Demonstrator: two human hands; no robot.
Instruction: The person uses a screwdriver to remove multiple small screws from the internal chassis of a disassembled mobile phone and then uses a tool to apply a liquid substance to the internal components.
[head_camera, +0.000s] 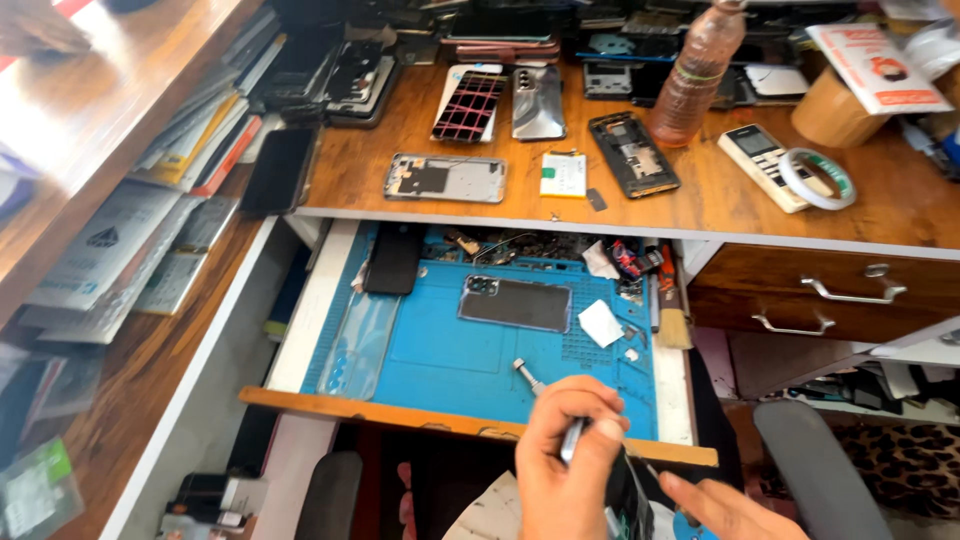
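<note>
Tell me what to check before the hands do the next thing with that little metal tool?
1. Left hand grips the screwdriver: ok.
2. Right hand free to help: ok, its fingers are open.
3. Screwdriver tip clear of the blue mat: cannot tell.
4. Grey phone lies flat on the mat: ok.
5. Drawer front edge holds no loose parts: ok.

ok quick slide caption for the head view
Left hand grips a metal screwdriver over a blue repair mat holding a phone.
</note>
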